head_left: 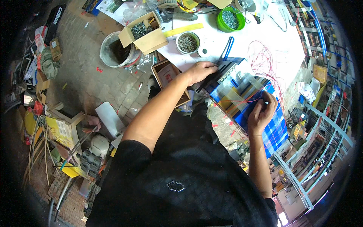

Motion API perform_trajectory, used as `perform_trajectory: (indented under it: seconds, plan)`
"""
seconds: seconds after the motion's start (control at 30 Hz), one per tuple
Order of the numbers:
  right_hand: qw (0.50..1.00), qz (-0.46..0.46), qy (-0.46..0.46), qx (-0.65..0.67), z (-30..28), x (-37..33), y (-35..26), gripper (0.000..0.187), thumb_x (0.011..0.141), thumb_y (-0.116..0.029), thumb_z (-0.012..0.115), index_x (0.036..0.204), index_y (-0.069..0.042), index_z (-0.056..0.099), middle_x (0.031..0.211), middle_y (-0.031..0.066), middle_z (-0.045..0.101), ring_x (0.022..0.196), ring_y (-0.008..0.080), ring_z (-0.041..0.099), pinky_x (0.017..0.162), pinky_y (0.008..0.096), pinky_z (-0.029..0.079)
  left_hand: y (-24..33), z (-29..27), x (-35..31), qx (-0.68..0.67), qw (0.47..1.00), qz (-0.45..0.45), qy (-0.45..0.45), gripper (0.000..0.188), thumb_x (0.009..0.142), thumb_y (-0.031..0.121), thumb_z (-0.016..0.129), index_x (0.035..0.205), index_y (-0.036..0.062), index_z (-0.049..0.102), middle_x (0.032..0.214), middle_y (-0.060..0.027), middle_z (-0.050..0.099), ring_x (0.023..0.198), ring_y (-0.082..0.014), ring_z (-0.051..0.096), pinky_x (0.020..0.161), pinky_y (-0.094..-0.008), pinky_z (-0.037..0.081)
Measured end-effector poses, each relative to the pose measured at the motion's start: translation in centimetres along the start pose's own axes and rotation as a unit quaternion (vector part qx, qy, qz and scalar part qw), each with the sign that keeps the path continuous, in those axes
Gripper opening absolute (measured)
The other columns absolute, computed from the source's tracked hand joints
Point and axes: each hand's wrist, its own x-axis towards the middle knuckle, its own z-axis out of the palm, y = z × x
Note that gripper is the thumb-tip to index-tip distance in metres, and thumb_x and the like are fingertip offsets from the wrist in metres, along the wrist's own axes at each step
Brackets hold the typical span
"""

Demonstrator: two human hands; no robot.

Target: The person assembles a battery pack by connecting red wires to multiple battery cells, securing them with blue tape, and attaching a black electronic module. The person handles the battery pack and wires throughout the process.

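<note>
My left hand (201, 72) is closed on the near end of a black slotted part (226, 72) with a pale row along its side. That part stands at the left end of a long blue assembly (242, 89) covered with clear tape and yellow-brown strips. Over its right portion, my right hand (261, 113) has its fingers curled in. A thin red wire (242, 101) crosses the assembly and runs up to these fingertips. Blue-and-white checked sheeting (275, 128) lies beneath and beside the right hand.
Behind the hands, a white table (227, 49) bears tangled red wires (264, 56), blue-handled tweezers or pliers (228, 48), a bowl of small parts (187, 43), a green tub of screws (230, 20) and a cardboard box of screws (143, 32). A bucket (115, 49) stands at left.
</note>
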Motion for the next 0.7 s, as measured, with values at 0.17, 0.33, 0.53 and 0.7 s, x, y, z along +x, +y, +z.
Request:
perform_trajectory:
  seconds: [0.17,0.33,0.53,0.7]
  plan:
    - [1.0,-0.015,-0.002,0.001,-0.1,0.1,0.0,0.032,0.09,0.004,0.057,0.12,0.0,0.064,0.116,0.019,0.064,0.112,0.0361,0.058,0.103,0.0437,0.044,-0.1,0.3,-0.2,-0.012,1.0,0.002,-0.001,0.045,0.103,0.034,0.063,0.134,0.0023,0.065,0.122,-0.0068,0.07,0.11,-0.0143,0.062,0.099,-0.0301,0.049]
    - [1.0,-0.018,0.0,-0.006,-0.2,0.1,-0.1,0.031,0.09,0.004,0.057,0.12,0.0,0.063,0.114,0.019,0.064,0.11,0.0364,0.058,0.102,0.044,0.045,0.9,1.2,-1.2,-0.011,0.999,-0.002,0.037,0.043,0.104,0.033,0.061,0.134,0.0023,0.064,0.123,-0.0081,0.068,0.113,-0.0146,0.061,0.101,-0.0299,0.047]
    - [0.999,-0.036,0.008,-0.01,-0.3,0.4,-0.2,0.031,0.089,0.004,0.057,0.119,0.0,0.062,0.114,0.02,0.063,0.109,0.0372,0.059,0.1,0.0441,0.046,0.3,1.9,-1.2,-0.018,0.997,0.033,0.069,0.035,0.104,0.032,0.061,0.127,0.0071,0.068,0.12,-0.0039,0.069,0.111,-0.013,0.061,0.1,-0.0287,0.046]
    - [1.0,-0.012,0.006,0.001,-0.5,0.3,-0.2,0.032,0.088,0.004,0.058,0.12,0.0,0.062,0.115,0.0217,0.063,0.109,0.0389,0.06,0.1,0.0453,0.047,0.9,1.9,-1.4,0.018,0.997,0.036,0.067,0.033,0.105,0.029,0.059,0.127,0.0069,0.068,0.119,-0.0025,0.069,0.109,-0.0114,0.06,0.099,-0.0276,0.047]
